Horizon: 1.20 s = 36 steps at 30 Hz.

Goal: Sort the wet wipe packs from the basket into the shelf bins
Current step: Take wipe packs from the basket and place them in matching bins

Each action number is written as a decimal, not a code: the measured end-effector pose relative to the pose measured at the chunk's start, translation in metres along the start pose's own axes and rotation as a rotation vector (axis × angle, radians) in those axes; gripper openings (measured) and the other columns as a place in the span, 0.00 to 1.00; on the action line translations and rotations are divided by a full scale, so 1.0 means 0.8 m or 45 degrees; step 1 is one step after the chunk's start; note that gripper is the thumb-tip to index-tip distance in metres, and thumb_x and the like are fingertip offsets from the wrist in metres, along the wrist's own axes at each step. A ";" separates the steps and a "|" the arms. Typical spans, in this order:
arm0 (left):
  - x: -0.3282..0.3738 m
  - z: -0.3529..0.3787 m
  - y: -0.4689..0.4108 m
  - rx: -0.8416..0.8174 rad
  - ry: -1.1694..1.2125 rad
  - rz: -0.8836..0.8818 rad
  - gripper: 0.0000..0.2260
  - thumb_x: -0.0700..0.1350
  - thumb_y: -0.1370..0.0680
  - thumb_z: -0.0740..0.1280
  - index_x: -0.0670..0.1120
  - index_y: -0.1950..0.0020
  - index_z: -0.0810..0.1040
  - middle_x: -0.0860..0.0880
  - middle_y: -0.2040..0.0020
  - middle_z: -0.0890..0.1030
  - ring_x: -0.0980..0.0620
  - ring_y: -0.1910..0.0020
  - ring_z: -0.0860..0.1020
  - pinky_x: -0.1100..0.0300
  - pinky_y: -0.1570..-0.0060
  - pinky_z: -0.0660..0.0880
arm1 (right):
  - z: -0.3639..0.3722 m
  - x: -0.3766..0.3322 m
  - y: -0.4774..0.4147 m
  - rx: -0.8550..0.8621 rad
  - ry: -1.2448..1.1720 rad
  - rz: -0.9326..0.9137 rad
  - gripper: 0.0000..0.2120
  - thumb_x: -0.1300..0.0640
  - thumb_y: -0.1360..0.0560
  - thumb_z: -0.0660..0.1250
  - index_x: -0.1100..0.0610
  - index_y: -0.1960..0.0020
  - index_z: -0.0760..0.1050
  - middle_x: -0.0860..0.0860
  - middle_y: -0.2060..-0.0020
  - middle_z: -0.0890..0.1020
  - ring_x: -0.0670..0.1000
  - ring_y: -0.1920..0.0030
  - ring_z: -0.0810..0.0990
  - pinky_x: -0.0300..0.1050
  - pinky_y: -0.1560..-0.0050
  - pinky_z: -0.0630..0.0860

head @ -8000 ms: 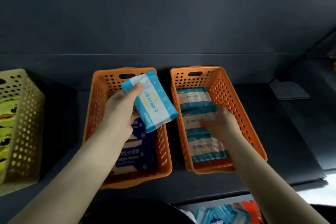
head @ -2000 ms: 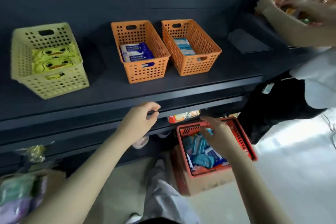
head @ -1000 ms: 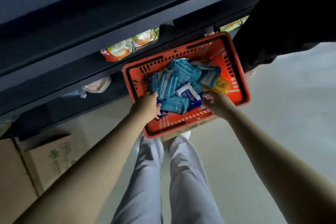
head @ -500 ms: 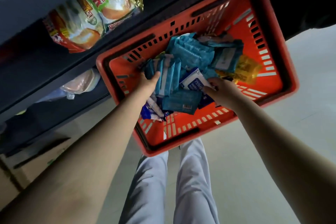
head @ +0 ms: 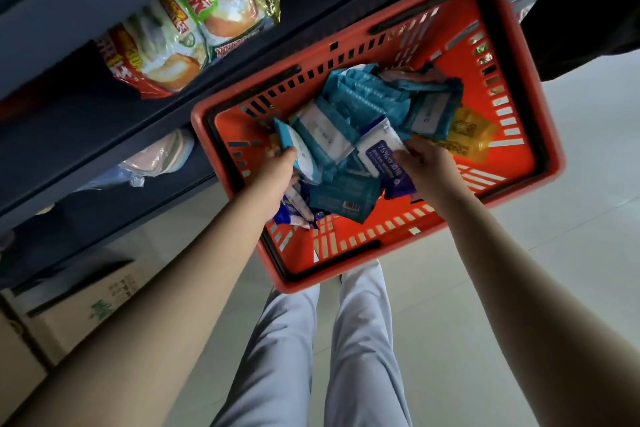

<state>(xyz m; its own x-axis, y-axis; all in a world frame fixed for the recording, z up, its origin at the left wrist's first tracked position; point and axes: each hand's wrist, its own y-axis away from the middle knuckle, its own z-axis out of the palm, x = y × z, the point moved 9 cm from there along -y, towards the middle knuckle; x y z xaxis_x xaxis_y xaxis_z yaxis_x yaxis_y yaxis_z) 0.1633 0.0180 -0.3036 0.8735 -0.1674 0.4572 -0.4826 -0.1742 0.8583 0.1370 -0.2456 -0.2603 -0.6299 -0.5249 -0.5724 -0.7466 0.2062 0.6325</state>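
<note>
1. I see the left hand point(head: 278, 166) inside the red basket point(head: 524, 59), its fingers curled on a teal-and-white pack point(head: 299, 149) at the left edge of the heap.
2. The right hand point(head: 427, 163) fingers pinch a white-and-purple pack point(head: 381, 152) marked "75%".
3. The remaining wet wipe packs point(head: 367, 97) lie loosely piled in the basket, with a yellow pack point(head: 465, 132) just beside the right hand.
4. Snack bags point(head: 194, 31) sit on the dark shelf point(head: 69, 87) behind the basket.

Teal, white-and-purple and yellow wet wipe packs point(head: 367, 97) lie heaped, overlapping, inside the red slotted basket point(head: 512, 156).
</note>
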 end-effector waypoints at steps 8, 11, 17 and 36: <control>0.042 -0.012 0.185 -0.242 0.460 0.069 0.13 0.39 0.17 0.57 0.35 0.35 0.72 0.37 0.40 0.79 0.41 0.46 0.79 0.52 0.45 0.77 | -0.108 -0.069 0.126 0.318 -0.736 -0.123 0.08 0.54 0.18 0.59 0.53 0.41 0.73 0.51 0.54 0.84 0.45 0.59 0.84 0.42 0.62 0.81; 0.074 -0.033 0.268 -0.322 0.663 0.143 0.10 0.38 0.18 0.57 0.39 0.40 0.75 0.43 0.47 0.83 0.49 0.51 0.83 0.57 0.52 0.81 | -0.136 -0.120 0.189 0.252 -0.956 -0.202 0.08 0.60 0.21 0.65 0.50 0.44 0.75 0.49 0.53 0.85 0.48 0.56 0.85 0.42 0.60 0.81; 0.129 -0.116 0.416 -0.193 0.691 0.404 0.07 0.39 0.18 0.60 0.46 0.46 0.77 0.45 0.48 0.82 0.47 0.48 0.81 0.50 0.46 0.78 | -0.173 -0.227 0.303 0.137 -0.924 -0.408 0.22 0.69 0.27 0.69 0.46 0.42 0.74 0.50 0.47 0.83 0.52 0.48 0.84 0.47 0.55 0.81; 0.178 -0.517 0.560 0.137 1.069 0.829 0.07 0.47 0.21 0.66 0.47 0.45 0.79 0.48 0.51 0.86 0.52 0.52 0.84 0.53 0.55 0.79 | -0.069 -0.581 0.478 0.078 -1.212 -0.789 0.02 0.60 0.26 0.72 0.54 0.56 0.83 0.53 0.57 0.86 0.52 0.55 0.83 0.49 0.49 0.80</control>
<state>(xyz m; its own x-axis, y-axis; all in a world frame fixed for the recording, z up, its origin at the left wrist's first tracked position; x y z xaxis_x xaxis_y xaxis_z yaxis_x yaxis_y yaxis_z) 0.0984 0.3176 0.2423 0.1902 0.4563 0.8693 -0.8394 -0.3836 0.3850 0.1559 0.0316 0.2764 -0.0355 0.2842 -0.9581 -0.9788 0.1834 0.0907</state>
